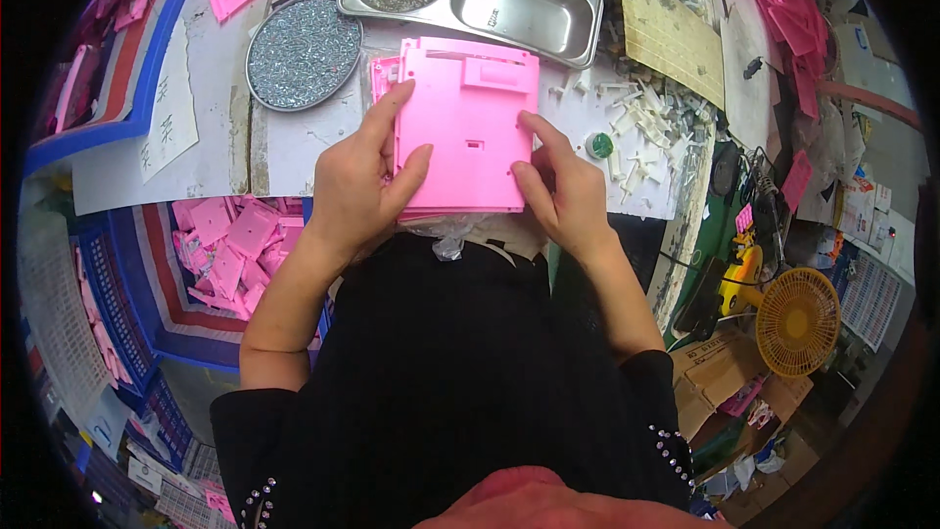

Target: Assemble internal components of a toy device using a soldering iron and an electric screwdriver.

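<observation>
Between my two hands is a pink plastic casing point(460, 167), flat and squarish, with a raised block near its far edge and a small slot in its middle. My left hand point(364, 171) grips its left side, thumb lying on the top face. On the opposite side my right hand point(566, 176) holds the right edge with its thumb and fingers. Another pink part point(384, 72) shows partly behind the casing's far left corner. A clear plastic bag point(446, 243) pokes out below the near edge.
A round tray of small screws point(305, 51) stands at the far left, beside a steel compartment tray point(524, 12) with more small metal parts. White plastic pieces point(646, 132) lie scattered at right near a green-topped roll point(599, 145). Pink parts fill a blue-rimmed bin point(230, 245); a yellow fan point(798, 321) stands right.
</observation>
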The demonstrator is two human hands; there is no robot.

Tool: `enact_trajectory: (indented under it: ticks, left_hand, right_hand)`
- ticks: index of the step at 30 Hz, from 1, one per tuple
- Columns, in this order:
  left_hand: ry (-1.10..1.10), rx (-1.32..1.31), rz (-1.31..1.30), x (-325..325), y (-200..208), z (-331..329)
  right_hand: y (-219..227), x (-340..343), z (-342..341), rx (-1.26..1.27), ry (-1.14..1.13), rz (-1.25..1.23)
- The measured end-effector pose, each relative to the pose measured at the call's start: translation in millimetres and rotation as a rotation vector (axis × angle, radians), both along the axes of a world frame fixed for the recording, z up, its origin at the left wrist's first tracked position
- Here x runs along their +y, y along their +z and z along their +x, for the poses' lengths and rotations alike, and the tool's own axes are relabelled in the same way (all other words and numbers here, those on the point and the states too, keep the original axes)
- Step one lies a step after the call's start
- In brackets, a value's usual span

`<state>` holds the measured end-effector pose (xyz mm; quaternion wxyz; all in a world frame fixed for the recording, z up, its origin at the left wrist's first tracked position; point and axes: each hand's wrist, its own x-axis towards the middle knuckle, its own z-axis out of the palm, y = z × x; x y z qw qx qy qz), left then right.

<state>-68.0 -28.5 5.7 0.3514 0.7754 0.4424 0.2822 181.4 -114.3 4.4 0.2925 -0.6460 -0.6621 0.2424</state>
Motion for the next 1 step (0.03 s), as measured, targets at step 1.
enact_trajectory:
  ticks: [1]
  left_hand:
    - [0.016, -0.006, -0.035, 0.7, -1.3, -1.7]
  right_hand:
    - [-2.3, 4.3, 2.3, -0.007, 0.026, -0.004]
